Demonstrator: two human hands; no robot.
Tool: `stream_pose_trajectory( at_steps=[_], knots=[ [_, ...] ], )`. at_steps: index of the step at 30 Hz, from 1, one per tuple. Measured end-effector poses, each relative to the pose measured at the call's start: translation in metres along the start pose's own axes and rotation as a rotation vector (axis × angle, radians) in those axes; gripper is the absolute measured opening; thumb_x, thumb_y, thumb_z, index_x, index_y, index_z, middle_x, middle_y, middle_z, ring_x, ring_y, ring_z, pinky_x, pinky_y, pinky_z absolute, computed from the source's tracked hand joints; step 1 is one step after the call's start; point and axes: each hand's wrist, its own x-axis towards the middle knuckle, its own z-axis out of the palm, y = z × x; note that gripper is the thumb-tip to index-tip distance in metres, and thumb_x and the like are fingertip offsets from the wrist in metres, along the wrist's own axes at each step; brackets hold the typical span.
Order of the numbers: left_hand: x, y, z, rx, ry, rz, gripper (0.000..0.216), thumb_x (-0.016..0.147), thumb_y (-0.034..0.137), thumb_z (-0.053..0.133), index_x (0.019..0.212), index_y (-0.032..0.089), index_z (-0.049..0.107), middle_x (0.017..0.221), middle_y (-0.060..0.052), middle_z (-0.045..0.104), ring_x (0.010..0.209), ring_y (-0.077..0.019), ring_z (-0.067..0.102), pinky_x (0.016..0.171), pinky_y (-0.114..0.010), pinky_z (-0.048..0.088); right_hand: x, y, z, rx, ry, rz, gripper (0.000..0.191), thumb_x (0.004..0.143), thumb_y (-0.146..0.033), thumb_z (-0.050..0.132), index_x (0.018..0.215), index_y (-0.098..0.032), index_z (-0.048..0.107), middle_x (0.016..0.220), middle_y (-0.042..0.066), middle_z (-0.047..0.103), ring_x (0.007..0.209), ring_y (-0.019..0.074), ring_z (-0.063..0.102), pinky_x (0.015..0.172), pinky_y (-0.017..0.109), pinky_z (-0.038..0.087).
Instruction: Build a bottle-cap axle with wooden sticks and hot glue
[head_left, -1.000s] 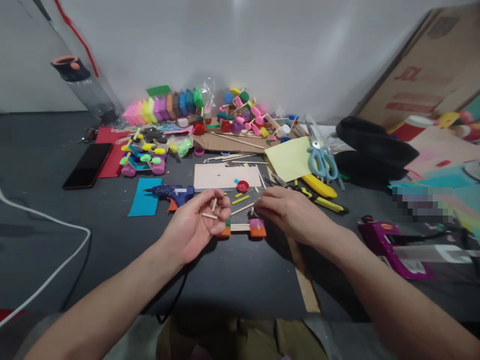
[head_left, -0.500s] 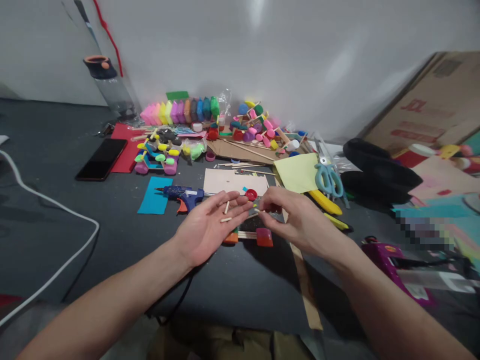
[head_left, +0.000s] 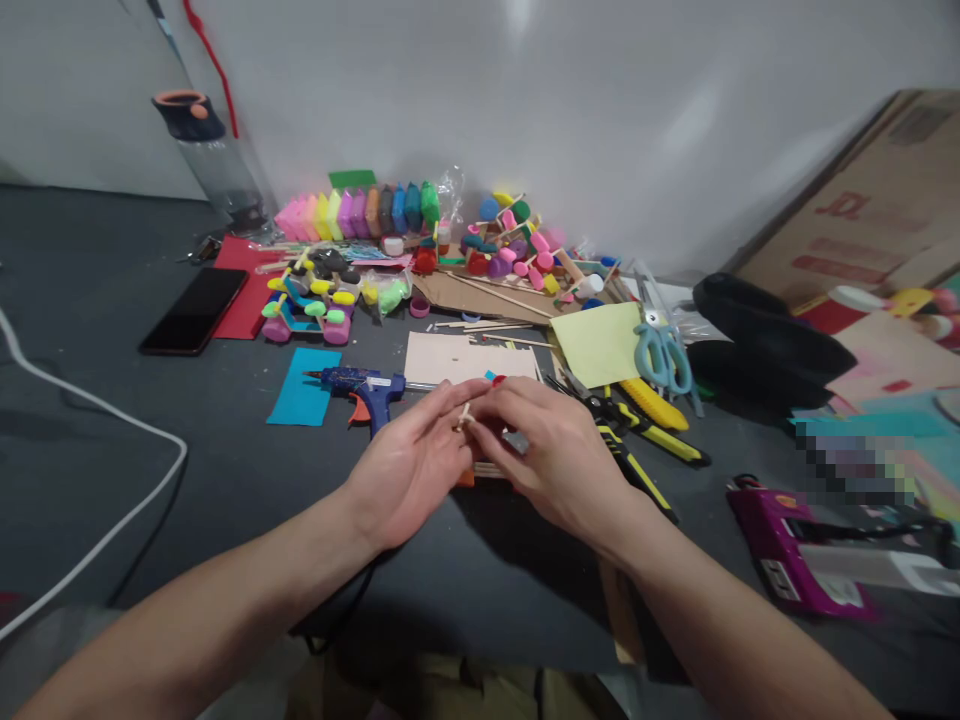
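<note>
My left hand [head_left: 405,465] is turned palm up, and short pale wooden stick pieces [head_left: 464,415] lie on its fingers. Over that palm, my right hand [head_left: 555,445] has its thumb and fingertips pinched together at a stick piece; the fingers partly cover the pieces. Beneath both hands is a small build with an orange part [head_left: 465,478] and pale sticks, mostly hidden. A blue glue gun [head_left: 367,385] with an orange trigger lies just left of my left hand. Black-and-yellow pliers [head_left: 634,465] lie beside my right hand.
Behind the hands are a pale board [head_left: 442,360], yellow paper [head_left: 607,340] and blue-handled scissors [head_left: 664,355]. Coloured clay packs [head_left: 360,212] line the wall. A phone [head_left: 196,310] and a bottle [head_left: 214,165] stand left; a white cable [head_left: 97,390] crosses there. A purple device [head_left: 780,550] is at right.
My right hand has moved left, bringing its pinched fingertips onto the stick pieces in my left palm. The pliers, earlier hidden behind the right hand, now show.
</note>
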Motion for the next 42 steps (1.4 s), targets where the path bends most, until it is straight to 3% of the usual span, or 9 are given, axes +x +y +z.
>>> stream_pose_trajectory(
  at_steps=[3,7,11,18,21,26,33,37,42],
  knots=[
    [-0.001,-0.005,0.001,0.037,0.029,0.025,0.034,0.103,0.017,0.038,0.104,0.008,0.071,0.107,-0.012,0.075,0.103,-0.0168,0.071,0.096,-0.027,0.055,-0.001,-0.002,0.002,0.071,0.021,0.202,0.01,0.092,-0.017,0.062,0.084,-0.017,0.068,0.083,0.006,0.069,0.077,0.0196,0.061,0.07,0.031,0.042],
    [0.0,-0.011,0.001,0.075,0.064,0.069,0.032,0.103,0.016,0.041,0.111,0.009,0.071,0.122,-0.013,0.072,0.12,-0.0196,0.066,0.11,-0.032,0.048,0.0,-0.006,0.007,0.138,0.023,0.26,0.014,0.092,-0.018,0.063,0.078,-0.017,0.068,0.077,0.004,0.07,0.068,0.0168,0.059,0.065,0.029,0.038],
    [-0.002,-0.018,-0.004,0.155,0.004,0.15,0.034,0.104,0.025,0.042,0.12,0.013,0.069,0.133,-0.012,0.068,0.135,-0.0212,0.056,0.118,-0.036,0.04,0.002,-0.011,0.008,0.279,0.018,0.297,0.02,0.094,-0.022,0.062,0.076,-0.017,0.07,0.075,0.002,0.07,0.066,0.0144,0.058,0.063,0.028,0.037],
    [-0.007,-0.023,-0.023,0.526,-0.171,0.355,0.041,0.099,0.046,0.055,0.14,0.038,0.057,0.162,0.008,0.039,0.154,-0.0158,0.025,0.128,-0.031,0.017,0.005,-0.012,0.004,0.648,0.005,0.363,0.024,0.091,-0.031,0.061,0.072,-0.017,0.066,0.067,-0.001,0.066,0.062,0.0124,0.056,0.06,0.025,0.044],
    [-0.006,-0.018,-0.02,0.521,-0.149,0.351,0.036,0.098,0.044,0.06,0.131,0.033,0.065,0.15,0.002,0.056,0.145,-0.0188,0.043,0.123,-0.033,0.029,0.003,-0.009,0.001,0.753,0.037,0.385,0.023,0.088,-0.038,0.065,0.077,-0.018,0.069,0.075,0.0,0.068,0.069,0.0146,0.06,0.067,0.027,0.048],
    [-0.002,-0.005,-0.012,0.589,-0.107,0.246,0.027,0.087,0.041,0.074,0.104,0.02,0.076,0.105,-0.005,0.077,0.101,-0.0187,0.071,0.094,-0.029,0.053,0.0,-0.002,-0.005,0.778,0.166,0.368,0.018,0.084,-0.031,0.071,0.07,-0.019,0.069,0.078,0.0,0.059,0.078,0.0144,0.055,0.074,0.029,0.044],
    [-0.004,0.003,-0.009,0.471,-0.187,-0.028,0.03,0.078,0.041,0.082,0.084,0.012,0.076,0.072,-0.004,0.072,0.067,-0.0121,0.068,0.067,-0.023,0.06,-0.005,0.003,0.0,0.957,0.186,0.347,0.013,0.081,-0.029,0.074,0.072,-0.021,0.071,0.094,0.002,0.06,0.096,0.0173,0.059,0.088,0.032,0.047],
    [-0.004,0.003,-0.008,0.478,-0.173,-0.03,0.032,0.076,0.041,0.084,0.083,0.011,0.076,0.07,-0.004,0.071,0.062,-0.011,0.065,0.058,-0.021,0.06,-0.005,0.005,0.001,0.985,0.141,0.347,0.019,0.083,-0.035,0.074,0.072,-0.019,0.07,0.102,0.005,0.064,0.09,0.0176,0.063,0.081,0.033,0.052],
    [-0.003,0.001,-0.01,0.618,-0.095,0.088,0.029,0.081,0.042,0.08,0.082,0.013,0.074,0.067,-0.001,0.071,0.05,-0.0081,0.063,0.051,-0.017,0.054,-0.004,0.007,-0.003,0.94,0.127,0.318,0.011,0.085,-0.029,0.074,0.078,-0.021,0.077,0.104,0.006,0.067,0.103,0.0197,0.064,0.099,0.038,0.047]
  ],
)
